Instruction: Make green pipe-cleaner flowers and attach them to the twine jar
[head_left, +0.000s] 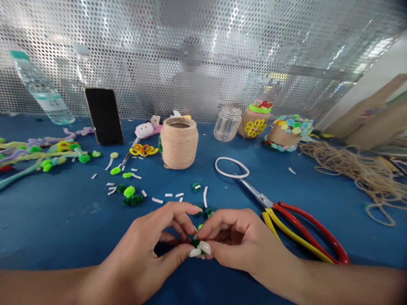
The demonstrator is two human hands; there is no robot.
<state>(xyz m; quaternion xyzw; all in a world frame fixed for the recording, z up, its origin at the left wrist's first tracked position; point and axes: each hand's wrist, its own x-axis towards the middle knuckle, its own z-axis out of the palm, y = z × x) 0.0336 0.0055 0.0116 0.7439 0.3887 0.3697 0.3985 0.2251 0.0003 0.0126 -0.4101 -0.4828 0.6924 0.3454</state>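
Both hands meet low in the middle of the view. My left hand (pixel 149 245) has its thumb tip against a small dark green fuzzy piece (pixel 195 243), its index finger arched above. My right hand (pixel 244 241) pinches the same piece from the other side, fingers curled. The fingertips partly hide it. Just beyond the hands lie green fuzzy bits and a white paper strip (pixel 205 197). A twine-wrapped jar (pixel 179 144) stands farther back. Scissors (pixel 263 199) with red and yellow handles lie to the right, near a white oval ring (pixel 232 167).
Behind stand a phone (pixel 104 116), a water bottle (pixel 47 95), a glass jar (pixel 227 123) and two decorated jars (pixel 254 123). Loose twine (pixel 356 169) lies right; colourful fuzzy stems (pixel 41 154) lie left. A perforated metal panel (pixel 133 55) closes off the blue table's back.
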